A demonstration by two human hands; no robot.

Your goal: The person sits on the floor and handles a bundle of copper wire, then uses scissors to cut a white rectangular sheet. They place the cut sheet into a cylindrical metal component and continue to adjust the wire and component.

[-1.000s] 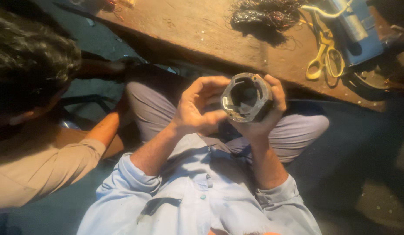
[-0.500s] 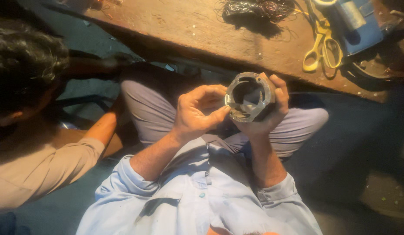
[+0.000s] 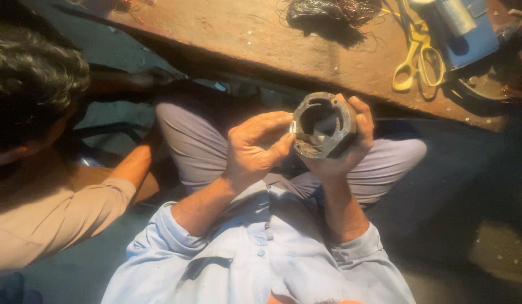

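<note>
Holding a round metal ring part up over the lap, the right hand wraps it from behind with fingers curled shut around its outer wall, while the left hand presses thumb and forefinger closed against the near rim, pinching at a small pale slip there. Compared with a second ago the part sits a bit lower and turned more toward the camera, so the hollow middle shows better; the left fingers, which then arched loosely beside it, now bear right on the rim, so the work looks to have gone from looking over to fingering the inner edge. Inside of the ring is dark, can't tell what's in the slots. Pale slip too small to identify. Right palm hidden behind the part. Wooden bench above the knees carries yellow scissors, a tangle of dark wire and a blue box, cut off at the top edge. Another person sits at left, only partly in frame.
</note>
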